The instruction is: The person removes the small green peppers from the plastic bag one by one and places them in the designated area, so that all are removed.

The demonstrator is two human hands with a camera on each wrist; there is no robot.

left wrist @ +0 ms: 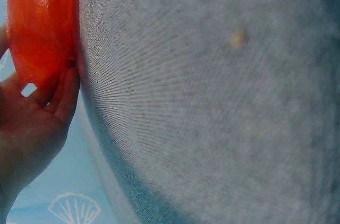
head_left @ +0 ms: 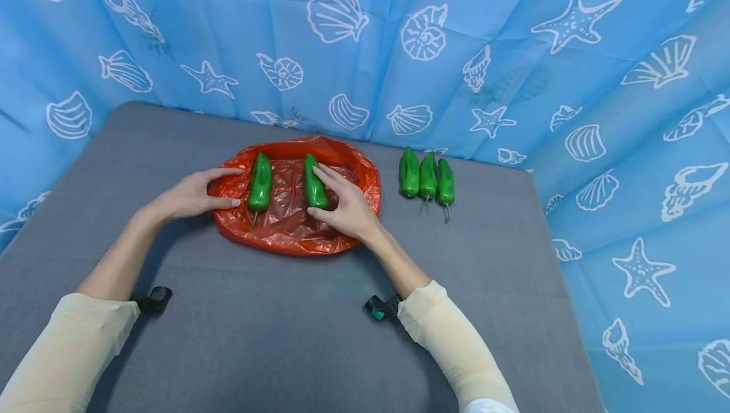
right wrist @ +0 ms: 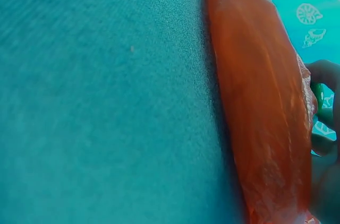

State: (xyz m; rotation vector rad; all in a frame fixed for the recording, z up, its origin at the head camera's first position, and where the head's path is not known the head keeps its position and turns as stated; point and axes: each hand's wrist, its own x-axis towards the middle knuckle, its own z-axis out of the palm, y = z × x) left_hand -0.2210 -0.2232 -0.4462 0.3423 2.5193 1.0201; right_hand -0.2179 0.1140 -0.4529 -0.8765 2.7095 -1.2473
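While green and glossy, 1 pepper (head_left: 315, 186) in right hand's (head_left: 345, 205) pinch, red bag (head_left: 285, 243) in left hand's (head_left: 192, 196) grip

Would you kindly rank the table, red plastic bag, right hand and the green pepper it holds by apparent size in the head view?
Largest to smallest:
1. Table
2. Red plastic bag
3. Right hand
4. Green pepper held by that hand

You can't tell which kind of room this is: a blue curtain (head_left: 376, 77) (with white shells (head_left: 338, 11) and starfish (head_left: 576, 23) drawn on it) hangs past the left, far and right edges of a gray table (head_left: 285, 324) and covers up what is behind.
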